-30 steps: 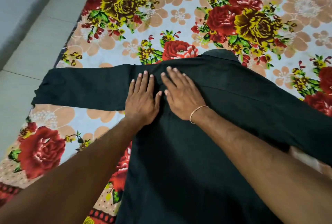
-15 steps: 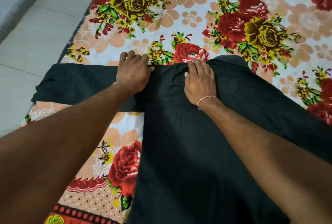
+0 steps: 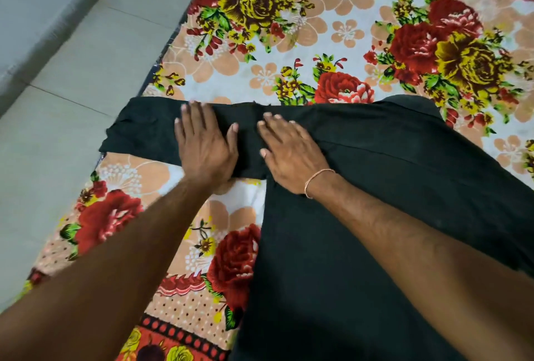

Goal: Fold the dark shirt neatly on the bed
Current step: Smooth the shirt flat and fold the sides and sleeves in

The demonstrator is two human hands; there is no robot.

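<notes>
Floral bed [image 3: 346, 28]: both hands [image 3: 206, 146] [image 3: 291, 155] flat on dark shirt [image 3: 375, 216]

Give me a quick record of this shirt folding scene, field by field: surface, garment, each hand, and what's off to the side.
surface: bed with a floral bedsheet, red and yellow roses
garment: dark shirt spread flat, collar at the far edge
sleeve: left sleeve stretched out, its end reaching past the bed's edge
left hand: left hand flat, palm down on the sleeve, fingers spread
right hand: right hand flat on the shoulder area, next to the left one
wrist: thin bracelet on the right wrist
side: pale tiled floor left of the bed
</notes>
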